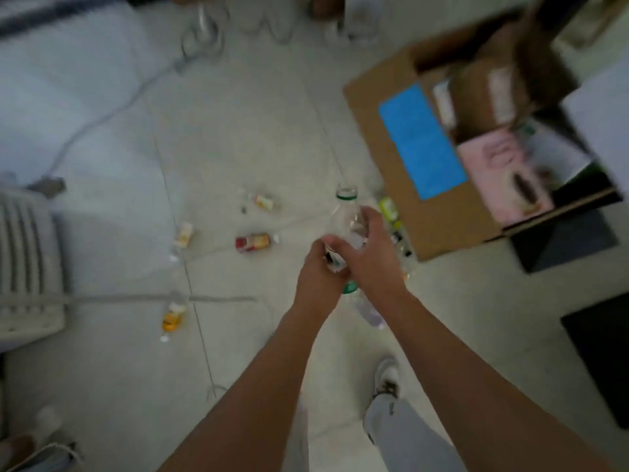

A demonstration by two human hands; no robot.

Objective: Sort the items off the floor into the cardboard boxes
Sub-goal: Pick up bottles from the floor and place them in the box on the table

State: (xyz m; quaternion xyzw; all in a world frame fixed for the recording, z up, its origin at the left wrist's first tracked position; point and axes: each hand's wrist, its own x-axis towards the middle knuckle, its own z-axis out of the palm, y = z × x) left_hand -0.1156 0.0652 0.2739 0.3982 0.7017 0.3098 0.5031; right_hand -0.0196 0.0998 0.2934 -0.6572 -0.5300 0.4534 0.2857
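Observation:
My right hand [369, 257] grips a clear plastic bottle [347, 207] with a green neck ring, mouth pointing away. My left hand [318, 277] holds the bottle's lower end, fingers curled round the label. A second clear bottle [366, 308] with a green cap shows just below my hands; whether it is held or lies on the floor I cannot tell. An open cardboard box [452, 212] with a blue label stands to the right, holding a pink pack [503, 178] and smaller brown boxes [490, 97]. The frame is blurred.
Small bottles lie on the tiled floor: a red one [253, 242], an orange one [173, 318], pale ones [183, 235] [264, 201], a green one [388, 207]. A white slatted appliance [27, 264] is at left, a cable [211, 298] crosses the floor, dark furniture [599, 362] right. My shoe [386, 376].

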